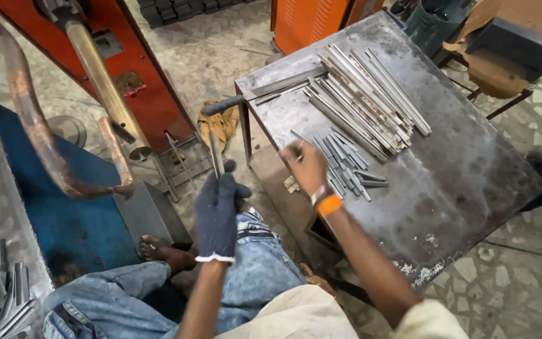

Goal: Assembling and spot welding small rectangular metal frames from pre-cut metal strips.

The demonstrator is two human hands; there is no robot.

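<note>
Steel table (pixel 472 157): long metal strips (pixel 365 100), short strips (pixel 346 164) on top.

held strip: a narrow flat grey metal strip (pixel 216 152), upright, its lower end gripped in the gloved left hand (pixel 216 216)
short strips: a loose pile of short grey metal strips (pixel 345 164) lying flat on the steel table, under the bare right hand (pixel 305 167) pinching one

Metal workshop, welding machine (pixel 127 75) (orange), steel strips (pixel 365 100)
</note>
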